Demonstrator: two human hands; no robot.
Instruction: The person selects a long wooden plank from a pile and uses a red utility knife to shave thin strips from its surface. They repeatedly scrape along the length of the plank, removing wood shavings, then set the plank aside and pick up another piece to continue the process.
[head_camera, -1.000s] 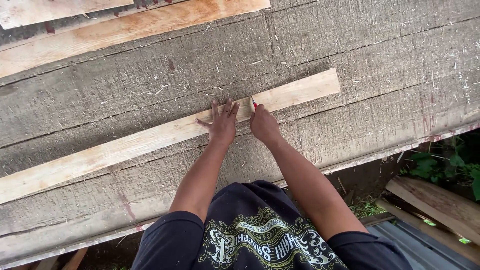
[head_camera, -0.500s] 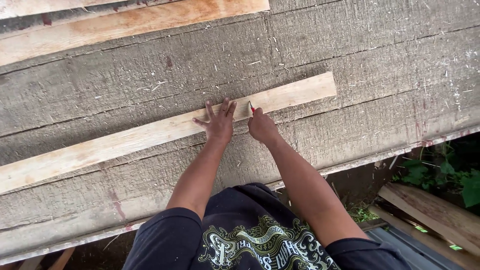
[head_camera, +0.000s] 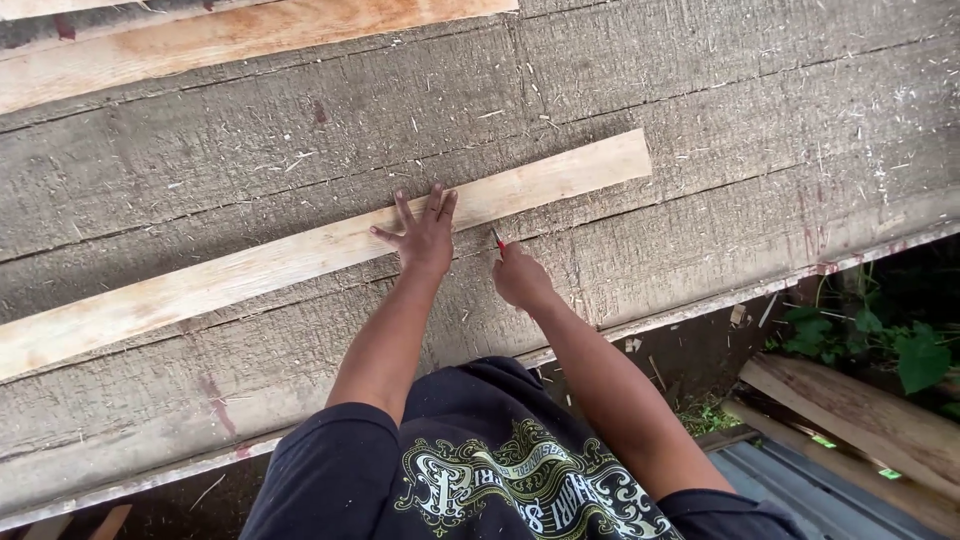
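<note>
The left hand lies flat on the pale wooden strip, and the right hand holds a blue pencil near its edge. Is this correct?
Not quite. In the head view the pencil in the right hand is red, not blue. The left hand does lie flat on the pale wooden strip.

You have two hands out, the left hand (head_camera: 425, 235) and the right hand (head_camera: 520, 278), one pale wooden strip (head_camera: 250, 270), one red pencil (head_camera: 498, 241) and one reddish board (head_camera: 230, 38).

Broad, rough grey weathered timber planks (head_camera: 700, 90) laid side by side, strewn with sawdust; directly on top, a long pale wooden strip (head_camera: 250, 270), an orange-toned board (head_camera: 230, 40) beyond.
</note>
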